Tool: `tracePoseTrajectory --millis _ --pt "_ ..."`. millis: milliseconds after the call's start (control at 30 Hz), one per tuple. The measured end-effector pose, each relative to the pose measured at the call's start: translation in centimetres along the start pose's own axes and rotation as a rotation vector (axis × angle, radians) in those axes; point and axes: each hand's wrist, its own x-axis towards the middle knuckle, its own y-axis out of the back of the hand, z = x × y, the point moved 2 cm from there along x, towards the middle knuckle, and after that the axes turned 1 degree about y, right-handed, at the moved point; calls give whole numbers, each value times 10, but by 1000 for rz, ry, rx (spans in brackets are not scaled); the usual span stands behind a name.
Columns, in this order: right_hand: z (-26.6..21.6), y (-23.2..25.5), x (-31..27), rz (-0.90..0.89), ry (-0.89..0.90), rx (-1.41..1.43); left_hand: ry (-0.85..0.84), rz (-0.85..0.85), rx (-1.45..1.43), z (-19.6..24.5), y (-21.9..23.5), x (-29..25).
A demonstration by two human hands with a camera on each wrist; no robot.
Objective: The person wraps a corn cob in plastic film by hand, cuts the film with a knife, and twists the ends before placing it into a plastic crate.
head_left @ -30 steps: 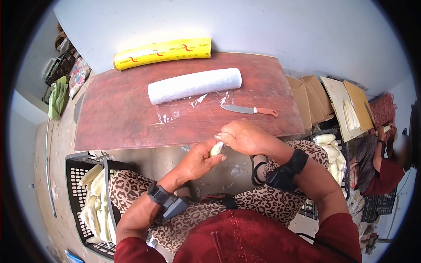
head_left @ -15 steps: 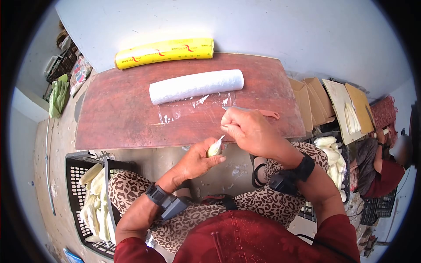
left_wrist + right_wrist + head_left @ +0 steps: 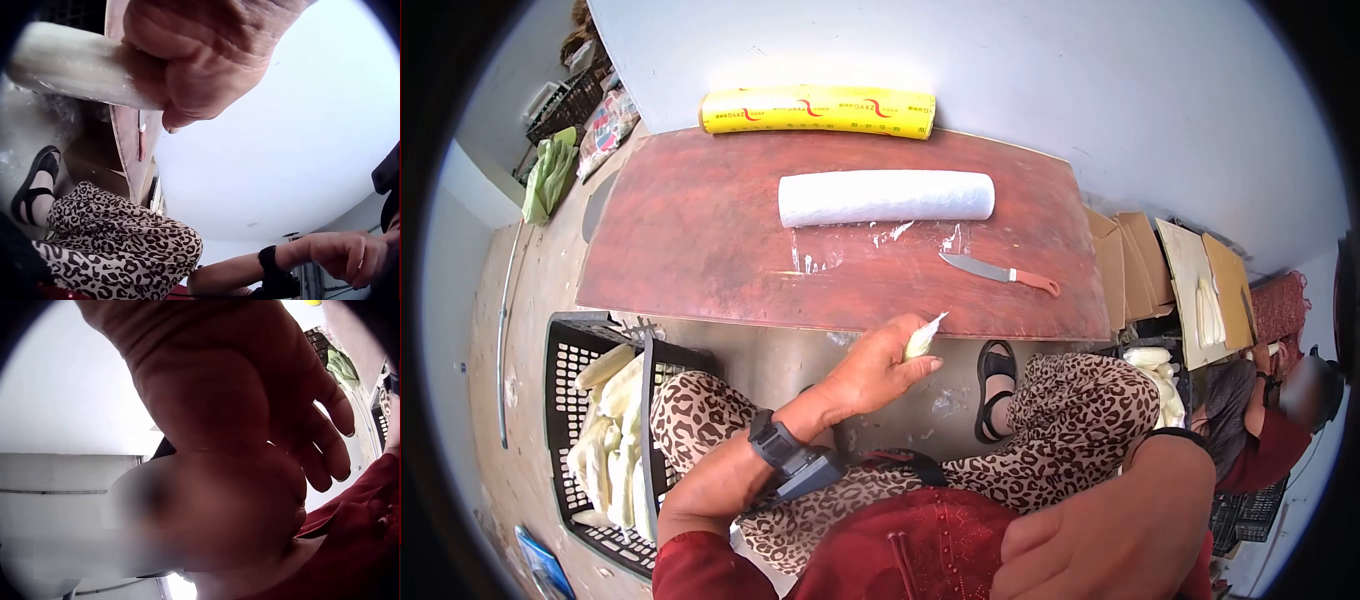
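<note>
My left hand [image 3: 878,368] grips a pale ear of corn [image 3: 922,340] in front of the table's near edge. Its pointed, whitish tip sticks up past the fingers. Seen from the left wrist, the ear [image 3: 81,65] is long, with a shiny surface like clear film. My right hand [image 3: 1100,545] is raised close to the head camera, over the red top, its fingers loosely bent. In the right wrist view the right hand's fingers [image 3: 328,450] hang apart, and nothing shows in them. The thumb side is close to the face.
On the red-brown table [image 3: 690,230] lie a white film roll [image 3: 885,198], a yellow printed roll [image 3: 820,112] and a knife [image 3: 1000,272]. A black crate [image 3: 560,420] with several ears stands left. More ears [image 3: 1160,375] are at right, near cardboard [image 3: 1145,260] and another person [image 3: 1265,440].
My right hand has left the ear's tip, first up over the knife, then back toward my head. My left hand still holds the ear. The head view has shifted slightly.
</note>
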Motion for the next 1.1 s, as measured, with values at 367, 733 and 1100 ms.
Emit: tracePoseTrajectory --millis 367,733,1100 --pt "137 60 -44 459 -943 -735 -95 104 323 9 4 -7" --pt "167 44 -49 370 -1074 -390 -180 173 422 7 2 -6" --pt "159 47 -46 403 -1050 -476 102 21 10 17 8 -5"
